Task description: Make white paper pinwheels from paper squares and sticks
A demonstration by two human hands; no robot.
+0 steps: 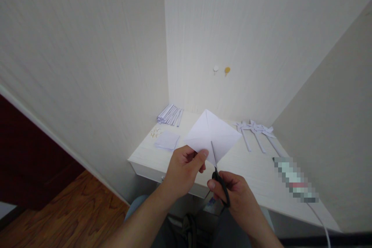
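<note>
A square sheet of white paper (213,130), creased along its diagonal, is pinched by my left hand (186,166) at its lower left edge. My right hand (235,193) grips black-handled scissors (223,188) by the loops. One scissor blade lies over the paper, pointing up from its near corner along the crease; the other blade is hidden behind the sheet. Paper and scissors are held above the front part of the white desk (247,178). At the left on the desk lies a stack of square paper sheets (167,140).
Many rolled paper sticks (171,115) lie at the back left, near small pale pieces (155,132). Several paper pinwheels (257,128) on sticks lie at the back right. A blurred-out device (295,182) with a white cable (321,221) sits at right. Two hooks (227,70) hang on the wall.
</note>
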